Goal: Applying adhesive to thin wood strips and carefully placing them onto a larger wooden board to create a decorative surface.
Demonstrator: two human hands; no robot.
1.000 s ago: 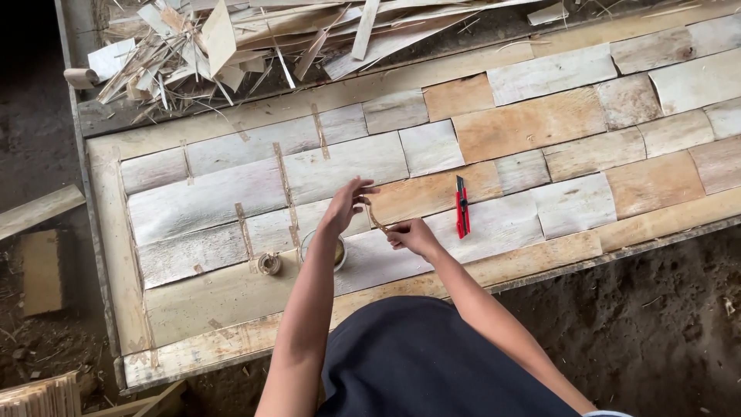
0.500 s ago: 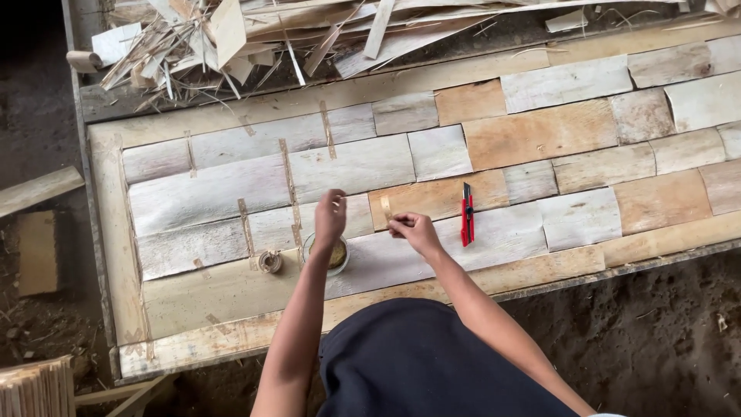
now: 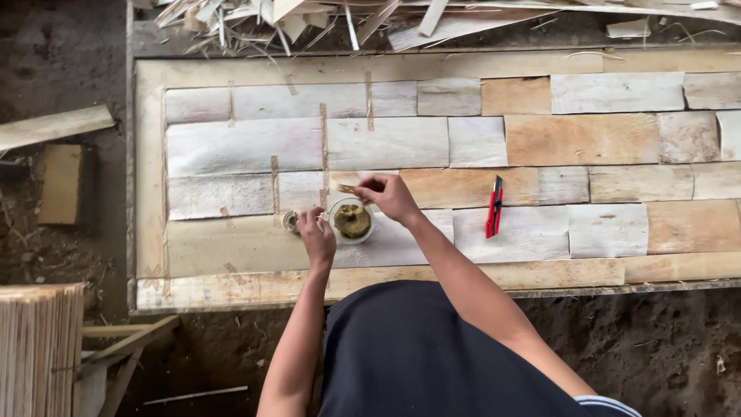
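Left hand: I see my left hand point(image 3: 318, 238) curled at the bowl's nine o'clock rim; grip unclear.
Right hand: my right hand point(image 3: 388, 194) pinches a small stick point(image 3: 345, 188).
Bowl: the bowl point(image 3: 352, 221) of brown paste sits on the board point(image 3: 231, 247).
Knife: red knife point(image 3: 494, 206) at three o'clock.

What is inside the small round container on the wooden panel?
The round container holds a yellowish-brown paste, seen from above. How deep it goes and the container's bottom are covered by the paste. The left hand rests at its rim; the right hand holds a small stick above it.
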